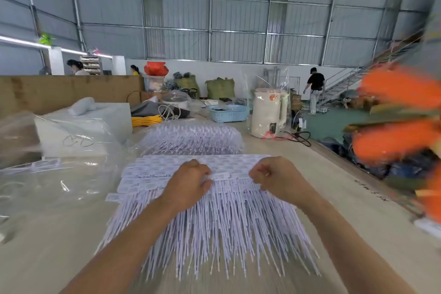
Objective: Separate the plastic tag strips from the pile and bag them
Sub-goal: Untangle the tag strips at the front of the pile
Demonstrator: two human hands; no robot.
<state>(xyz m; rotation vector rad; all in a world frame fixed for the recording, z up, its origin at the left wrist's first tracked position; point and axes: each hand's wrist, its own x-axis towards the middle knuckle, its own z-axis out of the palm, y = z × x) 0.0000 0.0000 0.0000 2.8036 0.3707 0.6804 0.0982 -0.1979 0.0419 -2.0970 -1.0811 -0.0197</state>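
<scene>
Head view showed the pile of white plastic tag strips (214, 217) lying on the table (346, 210) straight ahead of the person, label ends away from them and thin tails fanned toward the camera. Both hands sat on the row of label heads near the top of the pile. The left hand (191, 181) had its fingers curled down onto the heads, and the right hand (269, 179) was curled likewise, thumb and fingers apparently pinching the same top strip; motion blur kept the exact fingertip contact from being read. A short stretch of label heads was visible between the two hands.

A second, flatter batch of tags (191, 138) lay just beyond the pile, and clear plastic bags (55, 179) were spread over the table to the left, near a white box (95, 124). Farther off stood a blue basket (228, 113) and a cream appliance (269, 114).

By my reading, the step in hand was the separating: a single strip was being worked loose from the layers beneath, with nothing yet bagged from this grip. The next move would call for peeling that strip up without dragging neighbouring tails, since they overlapped closely and could snag, then carrying it left toward the bags.
</scene>
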